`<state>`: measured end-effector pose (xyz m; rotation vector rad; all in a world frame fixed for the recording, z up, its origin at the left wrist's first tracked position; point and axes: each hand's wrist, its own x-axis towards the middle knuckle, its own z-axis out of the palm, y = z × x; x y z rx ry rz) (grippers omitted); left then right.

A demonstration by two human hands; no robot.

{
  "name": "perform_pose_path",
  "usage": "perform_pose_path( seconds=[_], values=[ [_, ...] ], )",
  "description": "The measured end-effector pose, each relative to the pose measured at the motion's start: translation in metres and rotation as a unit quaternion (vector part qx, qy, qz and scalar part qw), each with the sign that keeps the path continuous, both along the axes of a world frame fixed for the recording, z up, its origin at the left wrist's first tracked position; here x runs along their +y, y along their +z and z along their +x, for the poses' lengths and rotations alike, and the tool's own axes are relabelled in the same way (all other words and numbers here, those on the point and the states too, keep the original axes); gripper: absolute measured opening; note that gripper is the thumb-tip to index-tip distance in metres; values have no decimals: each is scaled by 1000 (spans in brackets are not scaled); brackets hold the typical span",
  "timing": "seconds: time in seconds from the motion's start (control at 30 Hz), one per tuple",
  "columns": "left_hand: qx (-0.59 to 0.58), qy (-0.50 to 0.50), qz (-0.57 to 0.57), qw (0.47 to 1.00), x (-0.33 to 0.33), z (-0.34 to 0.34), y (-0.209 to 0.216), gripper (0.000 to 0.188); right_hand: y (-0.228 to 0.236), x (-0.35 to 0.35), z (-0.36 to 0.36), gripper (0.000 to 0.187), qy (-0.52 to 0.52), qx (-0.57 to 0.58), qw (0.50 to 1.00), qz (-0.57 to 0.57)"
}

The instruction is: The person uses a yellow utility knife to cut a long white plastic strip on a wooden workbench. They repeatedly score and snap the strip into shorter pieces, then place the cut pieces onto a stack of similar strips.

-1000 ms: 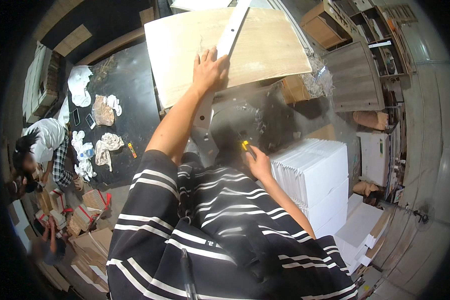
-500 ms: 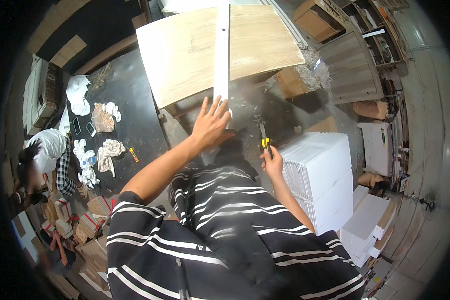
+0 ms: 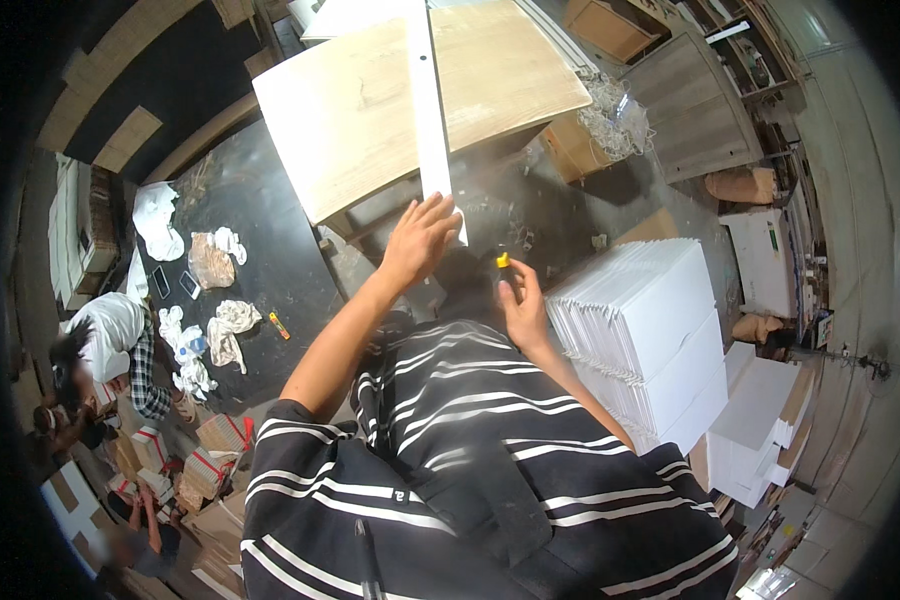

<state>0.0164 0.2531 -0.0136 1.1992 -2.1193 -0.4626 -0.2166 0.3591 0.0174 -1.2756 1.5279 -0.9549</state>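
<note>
Whitish cloth point(image 3: 232, 335) is strewn over a black tabletop point(image 3: 295, 250). Across a wooden panel point(image 3: 350, 120) a white strip point(image 3: 429, 120) is laid, its near end touched by the left hand point(image 3: 418, 240), whose grip cannot be told; a yellow-and-black cutter point(image 3: 503, 263) is clasped in the right hand point(image 3: 526, 308).

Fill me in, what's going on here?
The person's left hand is on the near end of a long, flat white strip, which lies across a pale wood-grain panel and juts past its near edge. The right hand grips a small yellow-and-black handheld tool, apart from the strip; its tip is too small to make out. A tall stack of white flat sheets stands beside the right forearm.
</note>
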Motion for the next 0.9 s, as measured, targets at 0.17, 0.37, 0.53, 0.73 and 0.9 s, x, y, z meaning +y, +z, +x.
perform_pose_path(
  seconds=[0.17,0.37,0.53,0.73,0.9],
  values=[
    [158,197,47,966,13,-14,-8,44,12,2,19,45,49,194,970,-134],
    [413,144,478,762,16,-20,-29,38,19,3,28,49,63,255,960,-93],
    [467,116,494,724,19,-24,-23,38,18,6,26,52,76,300,948,-80],
    [464,105,497,726,20,-22,-15,39,18,11,26,52,76,306,945,-84],
    [480,86,495,719,20,-22,-17,37,17,12,23,53,74,295,949,-81]
  ],
)
